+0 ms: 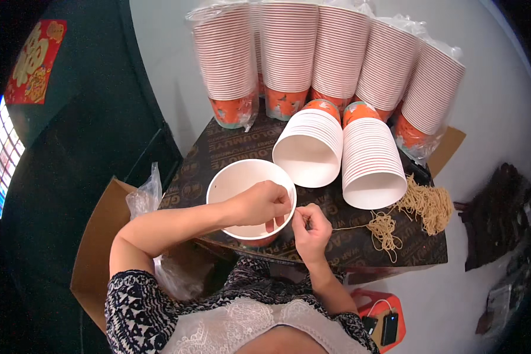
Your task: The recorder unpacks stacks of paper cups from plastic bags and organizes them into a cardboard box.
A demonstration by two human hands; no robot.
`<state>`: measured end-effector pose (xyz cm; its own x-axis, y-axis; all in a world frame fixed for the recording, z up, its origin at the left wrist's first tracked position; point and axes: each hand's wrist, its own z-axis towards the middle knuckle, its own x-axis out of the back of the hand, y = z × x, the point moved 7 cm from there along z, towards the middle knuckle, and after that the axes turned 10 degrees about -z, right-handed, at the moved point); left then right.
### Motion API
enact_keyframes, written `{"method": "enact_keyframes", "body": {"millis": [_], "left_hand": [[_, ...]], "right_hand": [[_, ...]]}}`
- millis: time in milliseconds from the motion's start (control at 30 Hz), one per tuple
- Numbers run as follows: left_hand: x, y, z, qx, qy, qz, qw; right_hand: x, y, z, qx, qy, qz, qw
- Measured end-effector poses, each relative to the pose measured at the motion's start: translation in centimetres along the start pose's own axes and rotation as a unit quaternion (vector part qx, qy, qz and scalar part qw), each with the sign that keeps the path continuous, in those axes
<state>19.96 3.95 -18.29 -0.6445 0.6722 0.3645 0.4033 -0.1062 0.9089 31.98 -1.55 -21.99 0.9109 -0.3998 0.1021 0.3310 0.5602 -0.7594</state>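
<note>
A white paper tub (251,170) with an orange outer side stands upright at the near edge of the table, its mouth facing up. My left hand (262,203) reaches over it, with curled fingers pinched together at the right part of the rim and some fingertips hanging inside. What it pinches is too small to make out. Just outside the rim, my right hand (311,229) is closed on a tan string (351,228). The strand runs right from this hand to a small loose tangle of string (384,231) on the table.
Two nested stacks of tubs, one left (310,150) and one right (373,165), lie with mouths toward me. Tall bagged stacks (289,53) line the table's back. A string bundle (428,206) hangs over the right edge. An open cardboard box (100,248) is at left; a red stool (400,307) holds phones.
</note>
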Motion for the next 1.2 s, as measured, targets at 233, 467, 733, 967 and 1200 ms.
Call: {"method": "enact_keyframes", "body": {"millis": [233, 467, 733, 967, 1200], "left_hand": [[1.4, 0.1, -0.2, 0.017, 0.044, -0.005, 0.999], [2.0, 1.3, -0.4, -0.122, 0.072, -0.151, 0.978], [0.9, 3.1, 0.3, -0.058, -0.024, -0.231, 0.971], [-0.2, 2.7, 1.3, -0.051, -0.052, -0.249, 0.966], [-1.4, 3.6, 1.8, -0.066, -0.047, -0.194, 0.978]], "right_hand": [[1.8, 1.1, 1.5, -0.072, -0.115, -0.064, 0.989], [3.0, 1.5, 2.1, -0.073, -0.135, -0.031, 0.988], [3.7, -1.7, 4.5, -0.028, -0.182, -0.036, 0.982], [3.3, -3.2, 7.2, -0.01, -0.265, 0.001, 0.964], [1.8, -5.1, 7.1, 0.027, -0.278, -0.043, 0.959]]}}
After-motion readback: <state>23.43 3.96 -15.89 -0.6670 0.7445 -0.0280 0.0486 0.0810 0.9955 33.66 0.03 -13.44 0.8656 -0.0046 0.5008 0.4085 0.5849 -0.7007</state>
